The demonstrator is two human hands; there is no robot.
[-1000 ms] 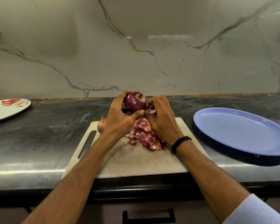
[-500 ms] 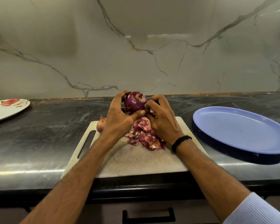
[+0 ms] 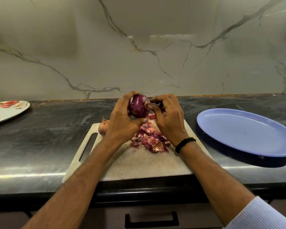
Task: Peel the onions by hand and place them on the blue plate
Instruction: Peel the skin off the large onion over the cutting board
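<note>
My left hand (image 3: 122,123) grips a shiny purple onion (image 3: 138,105) above the far edge of the white cutting board (image 3: 139,164). My right hand (image 3: 168,119) pinches at a bit of skin on the onion's right end with thumb and forefinger. A heap of red onion peels (image 3: 151,138) lies on the board under my hands. A second onion with brown skin (image 3: 103,128) sits at the board's far left corner, partly hidden by my left hand. The blue plate (image 3: 248,131) rests on the counter to the right with nothing on it.
The dark counter (image 3: 48,138) runs along a marble backsplash. A white plate with red scraps (image 3: 5,111) sits at the far left. A drawer handle (image 3: 151,220) shows below the counter's front edge.
The onion has been turned in my left hand, so its cut end now faces right. My right thumb and forefinger have moved onto that end.
</note>
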